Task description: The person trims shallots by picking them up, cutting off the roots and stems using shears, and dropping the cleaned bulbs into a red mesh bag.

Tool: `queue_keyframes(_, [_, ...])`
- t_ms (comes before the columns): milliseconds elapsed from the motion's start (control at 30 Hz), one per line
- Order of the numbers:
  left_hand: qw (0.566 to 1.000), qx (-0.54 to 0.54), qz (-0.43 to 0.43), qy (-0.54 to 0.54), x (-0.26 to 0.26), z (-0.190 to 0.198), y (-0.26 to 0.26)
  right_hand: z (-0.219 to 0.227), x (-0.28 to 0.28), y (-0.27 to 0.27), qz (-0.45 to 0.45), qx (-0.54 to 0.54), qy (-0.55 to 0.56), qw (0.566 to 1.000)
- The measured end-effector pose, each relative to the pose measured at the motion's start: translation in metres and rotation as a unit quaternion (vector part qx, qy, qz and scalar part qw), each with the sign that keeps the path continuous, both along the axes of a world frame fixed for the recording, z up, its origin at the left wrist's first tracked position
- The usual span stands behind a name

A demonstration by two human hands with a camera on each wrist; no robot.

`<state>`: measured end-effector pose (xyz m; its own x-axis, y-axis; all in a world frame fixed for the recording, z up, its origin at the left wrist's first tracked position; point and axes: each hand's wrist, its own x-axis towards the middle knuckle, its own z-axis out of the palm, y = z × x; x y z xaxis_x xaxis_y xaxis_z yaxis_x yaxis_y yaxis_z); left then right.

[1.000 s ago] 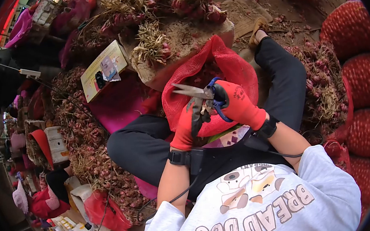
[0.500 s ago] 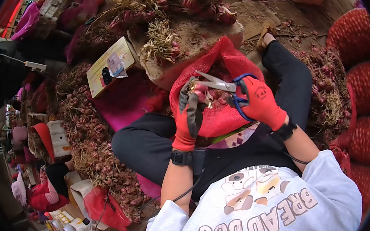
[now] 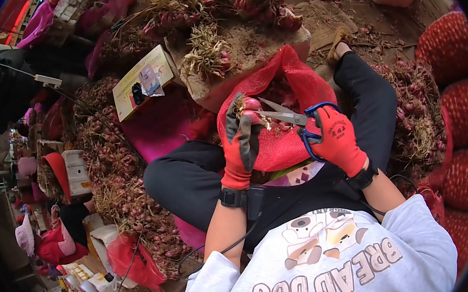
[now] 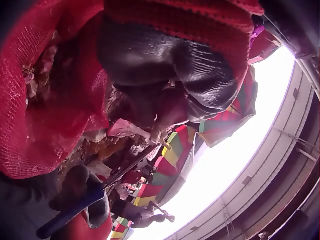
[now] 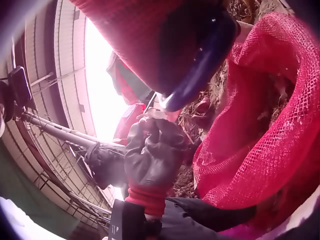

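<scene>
Shallot (image 3: 250, 105) sat pinched in the gloved left hand (image 3: 239, 145) just above the middle of the frame, over the red mesh sack (image 3: 293, 140) in the person's lap. The gloved right hand (image 3: 336, 138), right of centre, gripped the blue handles of the scissors (image 3: 291, 118), whose blades stood parted and pointed left at the shallot. A block (image 3: 247, 50) with more bunches lay in the upper middle.
</scene>
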<state>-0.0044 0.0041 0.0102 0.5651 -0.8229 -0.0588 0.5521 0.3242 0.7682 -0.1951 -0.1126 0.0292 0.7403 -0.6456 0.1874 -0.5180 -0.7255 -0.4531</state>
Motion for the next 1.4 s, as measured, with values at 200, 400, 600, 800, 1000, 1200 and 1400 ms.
queue_keyframes(200, [0.997,0.046,-0.023,-0.053,0.001,-0.012,0.001,0.005,0.002,0.001,0.014,0.006,0.005,1.000])
queue_keyframes(400, [0.995,0.071,-0.009,-0.073,0.004,-0.009,0.001,0.010,-0.005,-0.007,-0.005,-0.023,0.033,0.999])
queue_keyframes(600, [0.995,0.060,-0.016,-0.074,0.004,-0.016,0.000,0.011,-0.005,-0.002,0.009,-0.016,0.032,0.999])
queue_keyframes(800, [0.994,0.068,-0.029,-0.079,0.005,-0.017,0.003,0.013,-0.005,-0.003,0.002,-0.029,0.037,0.999])
queue_keyframes(1000, [0.993,0.081,-0.036,-0.082,0.003,-0.012,0.002,0.010,-0.005,-0.002,-0.006,-0.033,0.025,0.999])
queue_keyframes(1200, [0.987,0.057,-0.096,-0.114,0.007,-0.022,0.007,0.004,-0.007,0.000,0.007,0.028,-0.005,1.000])
queue_keyframes(1400, [0.990,0.094,-0.074,-0.076,0.005,-0.014,0.000,0.012,-0.003,-0.002,-0.017,-0.070,0.020,0.997])
